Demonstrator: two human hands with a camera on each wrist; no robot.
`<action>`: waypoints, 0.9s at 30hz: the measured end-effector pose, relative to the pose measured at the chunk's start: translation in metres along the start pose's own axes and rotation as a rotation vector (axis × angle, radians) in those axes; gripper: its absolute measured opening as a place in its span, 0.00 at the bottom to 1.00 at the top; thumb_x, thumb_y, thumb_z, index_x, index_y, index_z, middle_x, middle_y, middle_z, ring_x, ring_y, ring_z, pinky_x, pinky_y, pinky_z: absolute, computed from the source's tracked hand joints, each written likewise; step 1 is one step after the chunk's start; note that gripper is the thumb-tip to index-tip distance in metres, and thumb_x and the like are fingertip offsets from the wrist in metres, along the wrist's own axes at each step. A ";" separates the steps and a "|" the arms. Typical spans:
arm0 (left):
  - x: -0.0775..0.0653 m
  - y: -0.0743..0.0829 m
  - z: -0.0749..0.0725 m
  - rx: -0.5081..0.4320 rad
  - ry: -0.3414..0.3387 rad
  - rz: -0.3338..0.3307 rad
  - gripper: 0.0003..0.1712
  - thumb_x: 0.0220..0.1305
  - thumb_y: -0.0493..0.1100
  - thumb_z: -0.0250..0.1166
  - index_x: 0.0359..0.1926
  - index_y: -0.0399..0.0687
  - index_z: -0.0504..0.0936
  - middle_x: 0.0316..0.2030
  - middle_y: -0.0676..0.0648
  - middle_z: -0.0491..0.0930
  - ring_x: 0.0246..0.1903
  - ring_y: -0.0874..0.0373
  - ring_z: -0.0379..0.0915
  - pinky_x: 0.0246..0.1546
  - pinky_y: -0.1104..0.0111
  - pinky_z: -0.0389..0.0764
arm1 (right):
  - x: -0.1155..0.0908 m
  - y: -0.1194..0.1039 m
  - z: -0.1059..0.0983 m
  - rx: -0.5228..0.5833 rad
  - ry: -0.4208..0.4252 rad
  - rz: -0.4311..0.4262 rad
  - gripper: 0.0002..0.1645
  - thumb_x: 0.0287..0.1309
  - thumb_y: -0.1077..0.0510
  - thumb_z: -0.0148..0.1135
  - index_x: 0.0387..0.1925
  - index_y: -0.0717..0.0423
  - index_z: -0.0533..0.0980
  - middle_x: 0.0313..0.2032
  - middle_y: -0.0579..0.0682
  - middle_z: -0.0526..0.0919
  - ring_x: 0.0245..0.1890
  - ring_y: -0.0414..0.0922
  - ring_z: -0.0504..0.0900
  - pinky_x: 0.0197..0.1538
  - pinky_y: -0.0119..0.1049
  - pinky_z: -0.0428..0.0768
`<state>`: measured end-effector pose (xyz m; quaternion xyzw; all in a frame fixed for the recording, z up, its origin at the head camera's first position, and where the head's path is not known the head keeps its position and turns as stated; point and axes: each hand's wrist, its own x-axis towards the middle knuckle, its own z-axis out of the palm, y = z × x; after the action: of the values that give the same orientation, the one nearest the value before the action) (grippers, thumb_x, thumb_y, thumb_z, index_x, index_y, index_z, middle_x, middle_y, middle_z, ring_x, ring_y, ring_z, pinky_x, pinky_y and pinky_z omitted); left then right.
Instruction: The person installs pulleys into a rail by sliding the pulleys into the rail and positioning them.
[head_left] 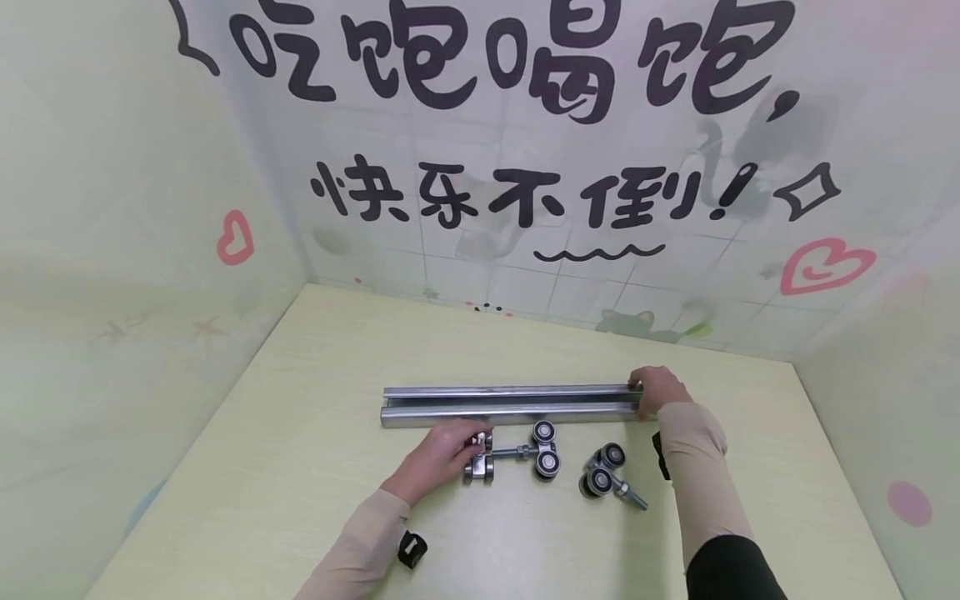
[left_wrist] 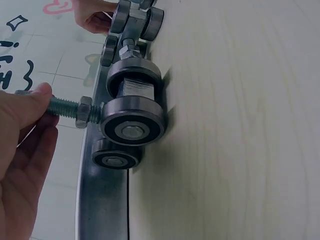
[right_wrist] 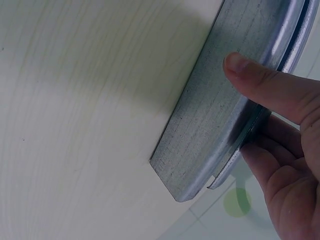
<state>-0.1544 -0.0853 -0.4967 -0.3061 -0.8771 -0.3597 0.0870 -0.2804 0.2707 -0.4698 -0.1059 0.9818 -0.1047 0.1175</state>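
One held trolley [head_left: 477, 470]: low over the table [head_left: 322, 358], just on the near side of the metal channel [head_left: 510, 417], with its bolt [left_wrist: 70, 108] pointing up; whether it rests or is slightly lifted cannot be told.
Left-hand grip [head_left: 442, 450]: pinching that bolt between thumb and fingers, above the nut [left_wrist: 84, 113].
Held trolley's weight: probably heavy for its size, seeming metal nearly throughout, most of the mass low at the wheels [left_wrist: 132, 120]; it should hang fairly steady under the pinch.
Bolt hold: looks the best place to take it, since the thread ought to give fingertips some bite and leaves the wheels free.
Wheels: hard, smooth-rimmed and likely to spin, so fingers there could slip.
Channel: lying lengthwise on the table, slot upward; stiff, likely weighty, smooth-walled and hardly fragile, though its cut end [right_wrist: 167, 179] may be sharp.
Right-hand grip [head_left: 660, 390]: clasping the channel near its right end, thumb on the near wall, fingers at the far lip; a sound place to keep it from sliding.
Middle trolley [head_left: 543, 448]: lying down, bolt toward the held one; whether they touch is unclear.
Right trolley [head_left: 599, 481]: lying apart from the channel, bolt slanting rightward and toward the person; its exposed bolt offers the easiest hold.
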 end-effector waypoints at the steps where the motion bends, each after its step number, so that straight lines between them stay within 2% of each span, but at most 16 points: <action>1: 0.000 0.000 0.000 -0.013 -0.001 -0.012 0.19 0.54 0.34 0.63 0.50 0.38 0.76 0.45 0.43 0.80 0.45 0.53 0.77 0.47 0.67 0.77 | 0.000 0.000 0.000 0.000 0.000 0.000 0.31 0.23 0.70 0.73 0.41 0.62 0.77 0.40 0.63 0.79 0.40 0.60 0.76 0.39 0.53 0.77; 5: -0.003 -0.004 0.004 -0.076 0.010 -0.057 0.20 0.52 0.34 0.65 0.48 0.39 0.77 0.42 0.44 0.81 0.42 0.53 0.78 0.44 0.68 0.79 | -0.001 -0.001 0.000 0.001 -0.001 0.003 0.31 0.23 0.70 0.73 0.41 0.62 0.77 0.40 0.63 0.79 0.41 0.60 0.76 0.39 0.53 0.77; 12: -0.005 -0.011 0.011 -0.148 0.043 -0.117 0.13 0.51 0.34 0.67 0.40 0.41 0.80 0.32 0.48 0.82 0.33 0.60 0.77 0.36 0.72 0.80 | 0.000 -0.001 0.000 -0.006 -0.009 0.007 0.31 0.25 0.70 0.72 0.42 0.62 0.77 0.40 0.62 0.80 0.40 0.59 0.76 0.39 0.53 0.77; 16: -0.005 -0.013 0.013 -0.167 0.062 -0.103 0.12 0.50 0.34 0.67 0.39 0.40 0.81 0.32 0.48 0.81 0.32 0.60 0.77 0.36 0.72 0.80 | 0.000 -0.002 0.000 -0.020 0.001 0.009 0.31 0.25 0.70 0.72 0.41 0.62 0.77 0.40 0.62 0.80 0.40 0.58 0.77 0.39 0.52 0.77; 27: -0.004 -0.013 0.013 -0.084 0.053 -0.052 0.13 0.51 0.35 0.66 0.40 0.41 0.80 0.34 0.47 0.82 0.35 0.58 0.78 0.38 0.72 0.80 | -0.001 -0.002 -0.003 0.004 -0.014 0.023 0.32 0.22 0.70 0.73 0.41 0.61 0.78 0.40 0.62 0.80 0.40 0.60 0.76 0.39 0.53 0.77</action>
<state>-0.1580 -0.0860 -0.5151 -0.2770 -0.8663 -0.4063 0.0878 -0.2799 0.2696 -0.4658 -0.0954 0.9819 -0.1043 0.1260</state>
